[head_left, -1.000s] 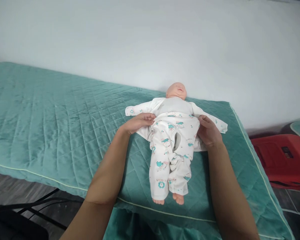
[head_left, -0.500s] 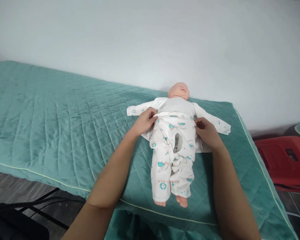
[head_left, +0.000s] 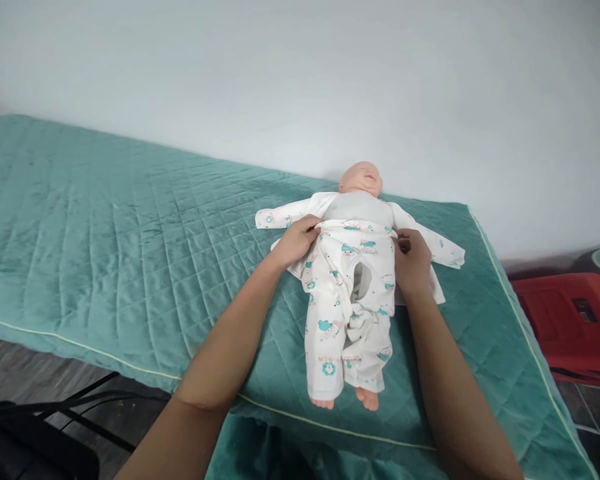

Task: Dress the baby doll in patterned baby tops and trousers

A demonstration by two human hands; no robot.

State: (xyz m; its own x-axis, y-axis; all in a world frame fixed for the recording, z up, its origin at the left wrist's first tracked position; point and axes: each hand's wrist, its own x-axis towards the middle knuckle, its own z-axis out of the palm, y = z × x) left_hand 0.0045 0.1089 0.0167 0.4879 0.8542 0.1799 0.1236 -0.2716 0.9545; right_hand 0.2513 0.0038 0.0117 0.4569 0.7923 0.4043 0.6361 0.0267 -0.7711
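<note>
A baby doll [head_left: 361, 179] lies on its back, its head by the wall and its bare feet toward me. It wears white printed pants [head_left: 325, 327] with an open crotch, the waistband high on its belly. A white jacket [head_left: 430, 241] covers its arms and lies spread open beneath it. My left hand [head_left: 299, 240] pinches the waistband at the doll's side on my left. On the other side, my right hand [head_left: 413, 257] has its fingers closed on the same waistband. Both hands' fingertips are partly hidden by cloth.
Green quilted cover [head_left: 130, 253] lies over the bed, with a pale wall [head_left: 280, 80] behind. A red plastic object [head_left: 570, 320] stands on the floor at the right. Black bars and a dark object [head_left: 35, 440] are at the lower left.
The waistband sits slightly higher and is drawn wider on the right. My right hand has turned more upright, and more of the jacket's hem shows beside it.
</note>
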